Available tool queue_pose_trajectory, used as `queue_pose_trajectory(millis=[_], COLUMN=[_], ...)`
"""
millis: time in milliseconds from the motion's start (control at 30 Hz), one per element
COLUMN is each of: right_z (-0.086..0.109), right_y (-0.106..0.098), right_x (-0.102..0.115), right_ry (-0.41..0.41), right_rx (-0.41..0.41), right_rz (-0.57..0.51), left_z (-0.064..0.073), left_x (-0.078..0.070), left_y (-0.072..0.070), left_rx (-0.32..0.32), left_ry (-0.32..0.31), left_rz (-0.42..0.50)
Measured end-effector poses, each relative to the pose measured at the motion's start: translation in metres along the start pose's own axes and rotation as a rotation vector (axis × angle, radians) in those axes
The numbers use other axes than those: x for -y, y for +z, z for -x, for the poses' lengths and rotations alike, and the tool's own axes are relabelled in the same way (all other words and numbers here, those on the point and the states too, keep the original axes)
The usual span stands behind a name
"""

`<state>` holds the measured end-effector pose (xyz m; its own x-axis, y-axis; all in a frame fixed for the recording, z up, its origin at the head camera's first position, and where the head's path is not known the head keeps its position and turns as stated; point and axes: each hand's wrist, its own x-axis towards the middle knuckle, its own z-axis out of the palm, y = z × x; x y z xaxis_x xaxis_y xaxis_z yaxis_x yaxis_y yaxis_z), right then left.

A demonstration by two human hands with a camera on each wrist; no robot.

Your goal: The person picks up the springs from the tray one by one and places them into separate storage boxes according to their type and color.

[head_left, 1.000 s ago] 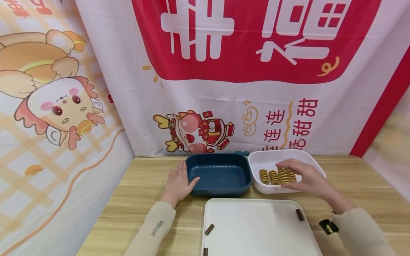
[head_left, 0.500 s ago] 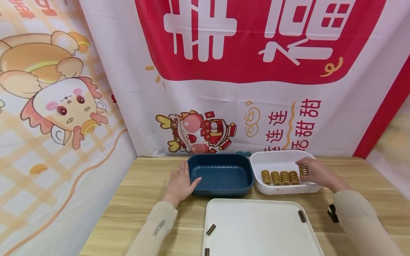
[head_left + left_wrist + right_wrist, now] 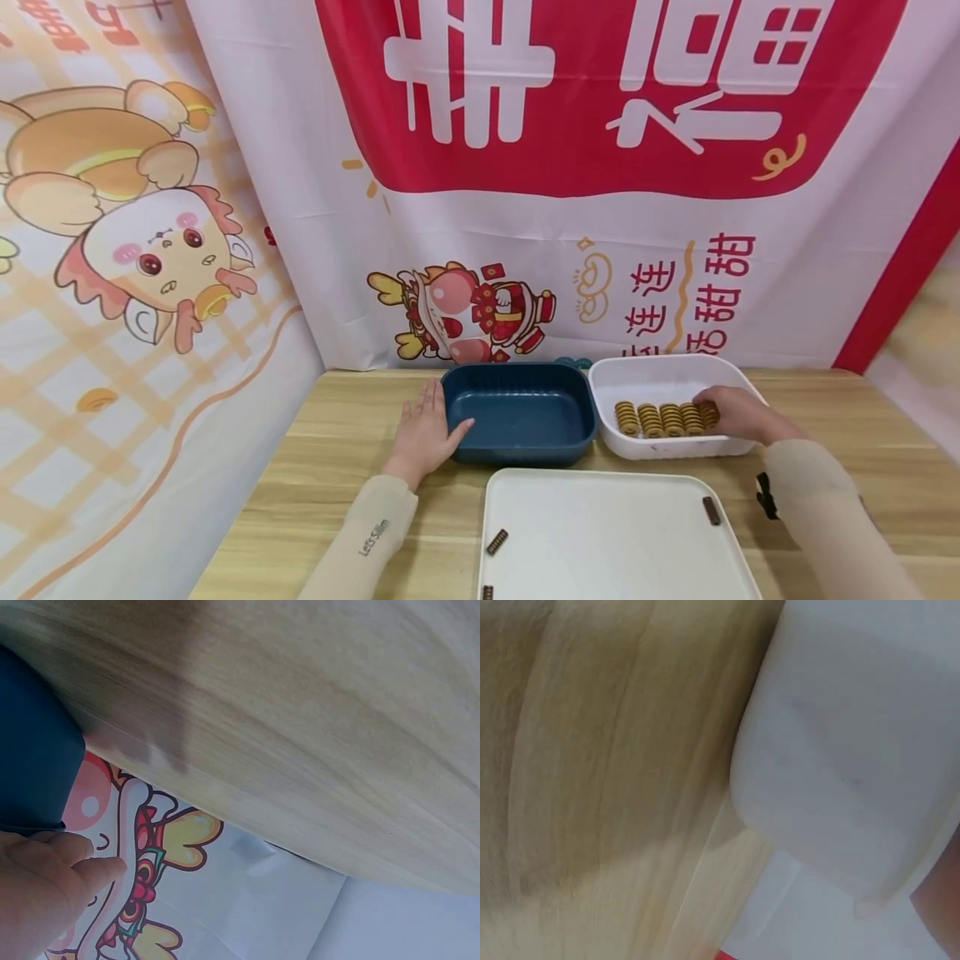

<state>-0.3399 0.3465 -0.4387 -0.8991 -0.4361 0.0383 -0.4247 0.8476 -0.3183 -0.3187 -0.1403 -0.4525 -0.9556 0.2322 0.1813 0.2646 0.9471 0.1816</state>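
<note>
Inside the white bin (image 3: 637, 448), at the back right, stand several rows of ring-like golden-brown cookies (image 3: 672, 420). My right hand (image 3: 738, 412) reaches over the bin's right side and grips the rightmost row of cookies (image 3: 707, 415), which lines up beside the others. In the right wrist view the white bin's outer wall (image 3: 832, 772) fills the right part, and only a bit of the hand (image 3: 941, 892) shows at the edge. My left hand (image 3: 425, 433) rests with extended fingers along the left wall of the dark blue bin (image 3: 517, 454), whose inside is bare.
A white tray (image 3: 592, 533) lies in front of the bins. On it are three small dark brown ridged pieces, one at the right (image 3: 711, 511), the others by the left edge (image 3: 497, 542). A printed cloth (image 3: 570, 275) hangs behind the wooden table (image 3: 300, 467).
My right hand has carried a row of cookies rightward and down to the right end of the rows in the white bin. The left hand stays at the blue bin.
</note>
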Motion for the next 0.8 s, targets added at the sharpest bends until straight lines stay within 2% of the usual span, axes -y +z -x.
queue_pose_trajectory(millis=[400, 600, 800], right_z=[-0.0047, -0.0056, -0.0030], right_y=[0.0007, -0.0004, -0.0029], right_x=[-0.0042, -0.0019, 0.0038], right_ry=[-0.016, 0.036, 0.078], right_rx=[0.047, 0.091, 0.076], right_rz=[0.060, 0.047, 0.006], left_z=[0.0008, 0.0005, 0.0002], left_x=[0.0014, 0.0012, 0.0010], left_y=[0.0002, -0.0009, -0.0013], left_rx=[0.005, 0.016, 0.021], left_ry=[-0.001, -0.012, -0.014], left_rz=[0.005, 0.008, 0.004])
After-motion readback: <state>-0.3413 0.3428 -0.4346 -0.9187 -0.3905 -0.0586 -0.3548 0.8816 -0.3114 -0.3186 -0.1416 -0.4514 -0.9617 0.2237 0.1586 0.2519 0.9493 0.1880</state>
